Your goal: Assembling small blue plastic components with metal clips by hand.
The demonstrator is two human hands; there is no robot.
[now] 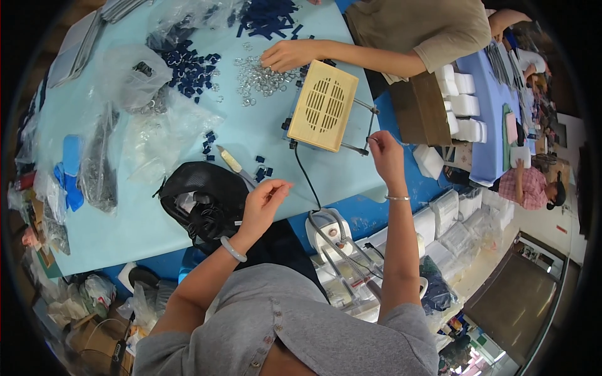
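Over the table's near edge is my left hand (264,205), its fingers bent together with the thumb against them; anything between them is too small to make out. My right hand (387,158) pinches at the end of a metal rod frame (368,125), where a small dark piece shows at the fingertips. This frame sticks out from a pale yellow box (323,106) with slotted vents. Left of the box lie a cutter knife (231,160) with a pale handle and several small navy fabric pieces (263,170). A black bag (204,197) sits beside my left wrist.
Across the table another person's hand (291,55) rests at a pile of metal rings (257,78). Navy pieces (188,66) and clear plastic bags (141,78) spread leftward. A black cord (306,175) runs from the box toward a white device (329,233). A cardboard box (417,109) stands right.
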